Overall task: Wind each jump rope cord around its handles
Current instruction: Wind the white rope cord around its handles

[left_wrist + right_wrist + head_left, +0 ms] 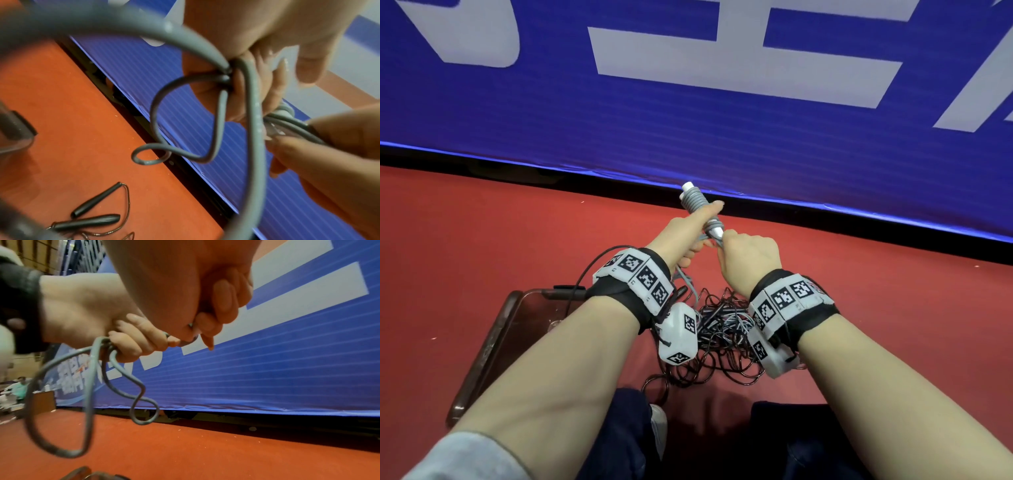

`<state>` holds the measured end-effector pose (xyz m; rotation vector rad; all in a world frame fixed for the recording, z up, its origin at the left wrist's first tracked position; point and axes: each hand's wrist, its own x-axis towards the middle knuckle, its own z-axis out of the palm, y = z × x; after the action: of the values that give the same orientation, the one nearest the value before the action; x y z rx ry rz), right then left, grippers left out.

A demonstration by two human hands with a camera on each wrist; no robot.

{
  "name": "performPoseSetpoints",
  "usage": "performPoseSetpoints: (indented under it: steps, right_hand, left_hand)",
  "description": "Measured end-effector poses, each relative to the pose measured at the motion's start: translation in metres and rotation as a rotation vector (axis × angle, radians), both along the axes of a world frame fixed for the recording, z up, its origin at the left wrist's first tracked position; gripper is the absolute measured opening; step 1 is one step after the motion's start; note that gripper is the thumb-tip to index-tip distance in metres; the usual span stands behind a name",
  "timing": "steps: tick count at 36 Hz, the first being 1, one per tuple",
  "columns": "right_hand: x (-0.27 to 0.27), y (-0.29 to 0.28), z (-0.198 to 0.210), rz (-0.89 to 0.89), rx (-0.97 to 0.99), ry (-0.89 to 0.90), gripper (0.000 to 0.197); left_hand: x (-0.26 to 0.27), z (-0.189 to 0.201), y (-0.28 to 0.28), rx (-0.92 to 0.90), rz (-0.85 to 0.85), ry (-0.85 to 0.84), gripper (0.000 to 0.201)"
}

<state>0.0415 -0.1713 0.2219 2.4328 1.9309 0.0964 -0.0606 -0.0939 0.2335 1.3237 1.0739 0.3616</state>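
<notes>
At lower left of the left wrist view, black handles (94,211) with thin wire cord lie loose on the red floor (482,222): not yet wound. At centre of the head view, the left hand (681,236) grips the grey handles (700,209), fingers curled round them. Several turns of grey cord (218,123) are on; loose loops remain. The right hand (748,257) pinches the cord beside the handles' lower end.
</notes>
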Motion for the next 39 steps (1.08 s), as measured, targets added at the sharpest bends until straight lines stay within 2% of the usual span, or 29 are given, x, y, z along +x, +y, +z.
performPoseSetpoints:
  steps: [2, 4, 7, 9, 11, 14, 17, 18, 20, 25, 31, 35, 39]
  right_hand:
    - [-0.006, 0.000, -0.003, 0.013, 0.001, -0.023, 0.021]
    - [-0.008, 0.000, -0.004, 0.034, 0.024, -0.027, 0.024]
    - [-0.008, -0.001, -0.002, 0.054, 0.048, -0.020, 0.030]
    - [-0.006, -0.002, 0.000, 0.031, 0.053, 0.067, 0.031]
    - [-0.004, -0.002, 0.001, -0.031, 0.046, 0.310, 0.027]
    - [0.001, -0.002, 0.004, -0.130, 0.036, 0.913, 0.025]
    - [0.003, -0.005, 0.014, -0.149, -0.034, 1.514, 0.018]
    - [0.004, -0.006, 0.017, -0.149, -0.061, 1.657, 0.016]
    - [0.006, -0.005, 0.016, -0.143, -0.083, 1.814, 0.019]
    - [0.012, -0.001, 0.011, -0.100, -0.085, 1.888, 0.028]
    - [0.021, -0.001, 0.012, -0.204, -0.259, 1.920, 0.025]
    - [0.018, 0.000, 0.016, -0.176, -0.190, 1.794, 0.027]
    - [0.011, -0.001, 0.016, -0.144, -0.048, 1.562, 0.030]
  left_hand:
    - [0.000, -0.005, 0.000, 0.103, 0.033, 0.085, 0.055]
    - [-0.001, -0.010, 0.001, 0.164, 0.055, 0.119, 0.052]
    - [-0.003, -0.011, 0.004, 0.178, 0.044, 0.102, 0.047]
    - [-0.003, -0.011, 0.005, 0.172, 0.040, 0.066, 0.044]
    - [-0.003, -0.011, 0.006, 0.144, 0.031, 0.022, 0.041]
    - [-0.004, -0.011, 0.006, 0.129, -0.014, -0.013, 0.042]
    - [-0.004, -0.012, 0.004, 0.177, -0.075, -0.022, 0.046]
    - [-0.004, -0.011, 0.003, 0.193, -0.086, -0.025, 0.045]
    - [-0.004, -0.010, 0.003, 0.186, -0.092, -0.070, 0.043]
    - [-0.010, -0.003, 0.002, 0.152, -0.127, -0.162, 0.039]
    - [-0.013, -0.005, -0.001, 0.372, -0.249, -0.020, 0.053]
    - [-0.010, -0.006, -0.001, 0.536, -0.221, 0.067, 0.060]
    - [-0.008, -0.006, -0.001, 0.623, -0.191, 0.109, 0.057]
